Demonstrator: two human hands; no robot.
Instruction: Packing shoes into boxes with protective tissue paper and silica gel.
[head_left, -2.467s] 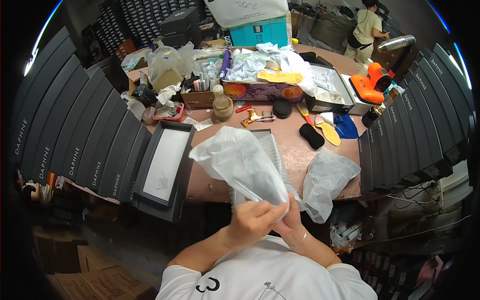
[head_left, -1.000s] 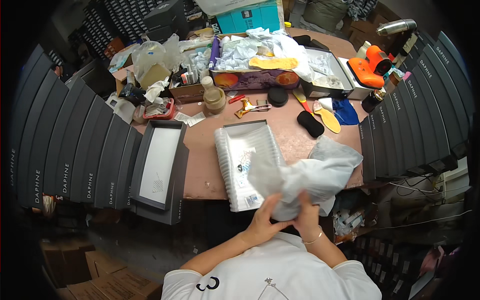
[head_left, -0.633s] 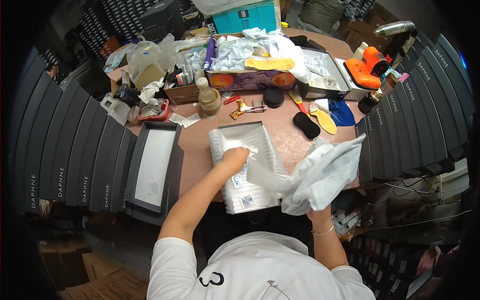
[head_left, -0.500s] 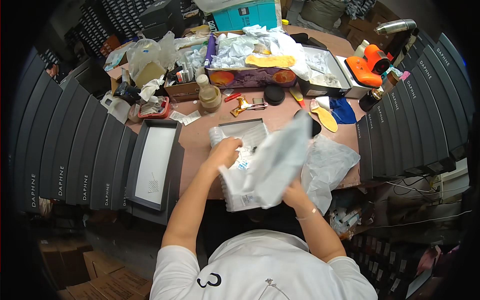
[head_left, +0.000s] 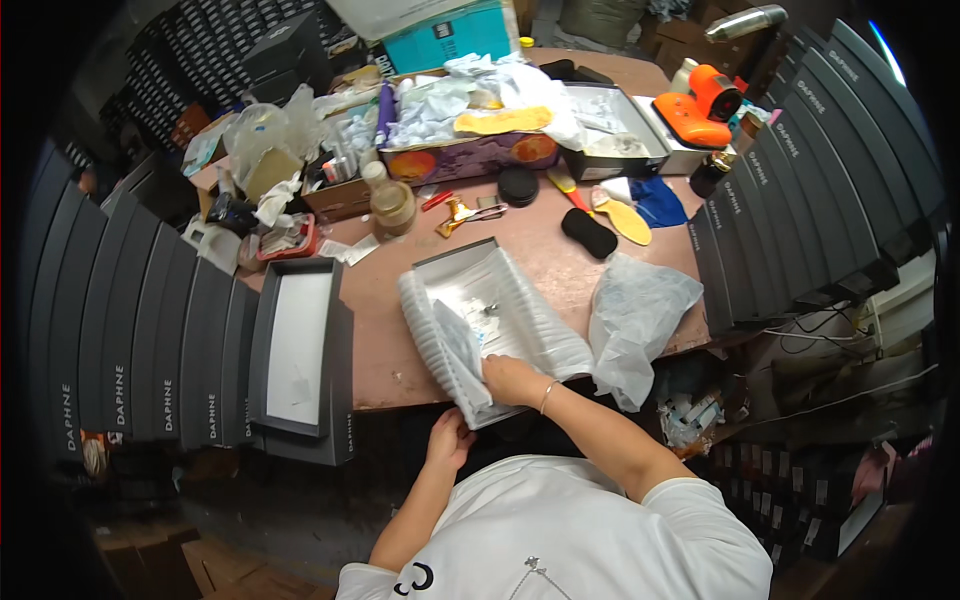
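A grey shoe box [head_left: 452, 256] lined with ribbed white foam sheet [head_left: 545, 325] lies at the table's near edge. Inside it, along the left wall, rests a bunched pale grey wrapping sheet [head_left: 455, 335]. My right hand [head_left: 512, 380] reaches into the near end of the box, fingers curled down beside the sheet; their tips are hidden. Just outside the near left corner, below the table edge, is my left hand [head_left: 450, 438] with bent fingers; what they hold, if anything, cannot be made out. Small items, too blurred to name, lie on the box floor.
A grey box lid [head_left: 298, 350] lies left, beside stacked grey boxes [head_left: 140, 330]. More boxes [head_left: 810, 190] stack up at right. A translucent plastic bag [head_left: 640, 320], black oval pad [head_left: 589, 233], yellow insole [head_left: 625, 220] and glue bottle [head_left: 393, 205] sit on the table [head_left: 380, 340].
The pale sheet has gone from the air above the box to its left inside. My right hand moved left into the box; my left hand withdrew to the near corner. The head view shifted.
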